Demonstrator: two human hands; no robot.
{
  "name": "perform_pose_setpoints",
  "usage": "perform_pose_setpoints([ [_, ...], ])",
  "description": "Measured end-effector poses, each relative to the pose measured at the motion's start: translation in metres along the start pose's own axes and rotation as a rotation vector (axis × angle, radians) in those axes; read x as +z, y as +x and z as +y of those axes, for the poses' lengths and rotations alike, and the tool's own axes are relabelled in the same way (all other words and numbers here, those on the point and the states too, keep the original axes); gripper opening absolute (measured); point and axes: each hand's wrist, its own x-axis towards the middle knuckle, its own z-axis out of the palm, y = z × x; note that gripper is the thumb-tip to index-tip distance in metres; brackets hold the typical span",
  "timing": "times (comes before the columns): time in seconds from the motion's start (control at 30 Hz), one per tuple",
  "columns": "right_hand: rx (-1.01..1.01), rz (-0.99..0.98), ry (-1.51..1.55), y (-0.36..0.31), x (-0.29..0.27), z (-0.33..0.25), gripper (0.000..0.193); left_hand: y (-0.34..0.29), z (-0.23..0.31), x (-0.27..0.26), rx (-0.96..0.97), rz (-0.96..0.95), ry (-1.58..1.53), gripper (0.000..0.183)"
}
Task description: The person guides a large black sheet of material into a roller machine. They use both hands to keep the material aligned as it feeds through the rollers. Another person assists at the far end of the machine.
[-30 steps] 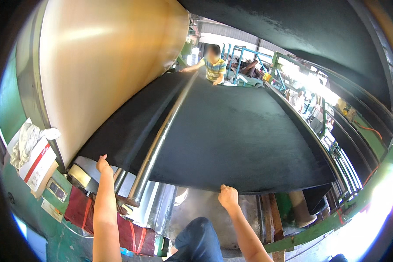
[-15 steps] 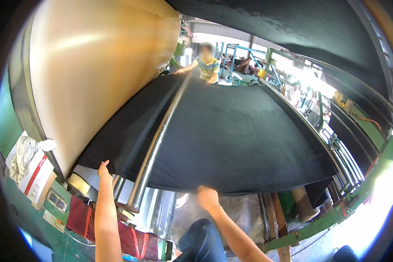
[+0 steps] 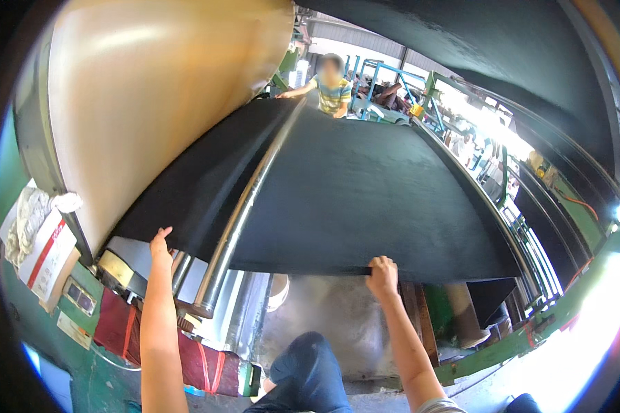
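A wide sheet of black fabric (image 3: pixel 365 199) stretches across the machine, passing beneath a shiny metal roller (image 3: pixel 251 199). With fingers closed, my left hand (image 3: pixel 161 246) pinches the near edge of the fabric left of the roller, beside a big tan drum (image 3: pixel 165 89). My right hand (image 3: pixel 383 275) is wrapped over the near edge right of the roller; its fingertips lie on top and the thumb is hidden. On the far side, a co-worker (image 3: pixel 334 93) in a striped shirt has both hands at the far edge.
A second metal roller (image 3: pixel 468 182) borders the fabric on the right, by a green frame (image 3: pixel 530 337). More black fabric (image 3: pixel 503 48) hangs overhead. At left are a white cloth (image 3: pixel 29 213) on a box and a red-wrapped part (image 3: pixel 200 361). A white bucket (image 3: pixel 277 292) stands below.
My right hand has moved right along the fabric's near edge, which now looks straighter. My left hand stays at the edge left of the roller. The view has shifted slightly.
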Motion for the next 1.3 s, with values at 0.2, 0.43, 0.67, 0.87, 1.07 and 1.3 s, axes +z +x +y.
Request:
perform_pose_setpoints([
  [0.2,-0.017,-0.079,0.022,-0.047,0.033,0.026,0.009,-0.001,0.004,0.009,0.016,0.092,0.065,0.023],
  [0.43,0.010,-0.085,0.091,-0.058,0.038,-0.041,0.011,0.015,-0.006,0.004,0.055,-0.005,0.023,0.032],
  [0.67,-0.037,-0.123,0.152,-0.062,0.056,-0.076,0.009,0.017,-0.005,-0.001,-0.004,0.143,-0.035,0.031],
  [0.87,-0.078,-0.175,0.182,-0.050,0.050,-0.112,0.007,0.021,-0.006,-0.004,-0.038,0.116,-0.009,0.032],
  [1.07,-0.129,-0.180,0.233,-0.045,0.049,-0.140,0.007,0.001,0.003,0.005,0.032,0.395,-0.068,0.032],
  [1.3,-0.345,-0.074,0.250,-0.032,0.057,-0.167,0.013,0.015,-0.004,-0.002,-0.043,0.149,-0.018,0.033],
])
